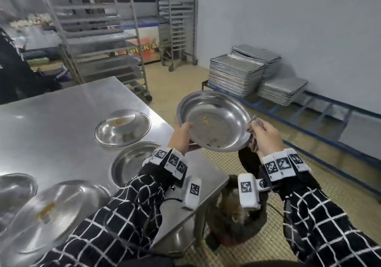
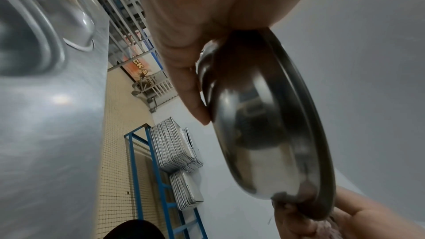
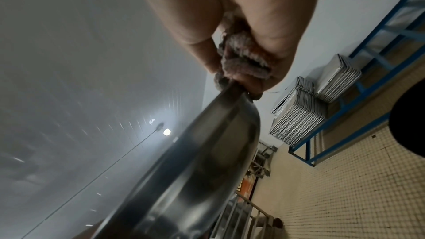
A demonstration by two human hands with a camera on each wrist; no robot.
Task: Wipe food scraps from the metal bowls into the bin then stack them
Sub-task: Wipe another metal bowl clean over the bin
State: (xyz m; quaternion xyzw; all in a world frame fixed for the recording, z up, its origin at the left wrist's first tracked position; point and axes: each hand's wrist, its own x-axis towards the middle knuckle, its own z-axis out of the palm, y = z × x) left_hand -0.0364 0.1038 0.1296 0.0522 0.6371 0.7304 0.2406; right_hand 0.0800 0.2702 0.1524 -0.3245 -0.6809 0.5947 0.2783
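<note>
My left hand (image 1: 185, 129) grips the left rim of a shallow metal bowl (image 1: 214, 122), held tilted past the table's corner; a few yellow and brown scraps cling inside. From the left wrist view the fingers (image 2: 193, 83) lie curled against the bowl's underside (image 2: 264, 134). My right hand (image 1: 262, 131) holds a bunched grey-pink cloth (image 1: 253, 127) against the bowl's right rim; the cloth (image 3: 241, 61) meets the rim (image 3: 195, 161) in the right wrist view. A dark bin (image 1: 228, 215) stands on the floor below the bowl.
On the steel table (image 1: 61, 118) sit upturned bowls (image 1: 122, 128), an upright bowl (image 1: 132, 163), and a nearer upturned bowl (image 1: 55, 211) with scraps on it. Tray racks (image 1: 99, 39) stand behind. Stacked baking trays (image 1: 237, 75) rest on a blue frame by the wall. A person (image 1: 12, 70) stands far left.
</note>
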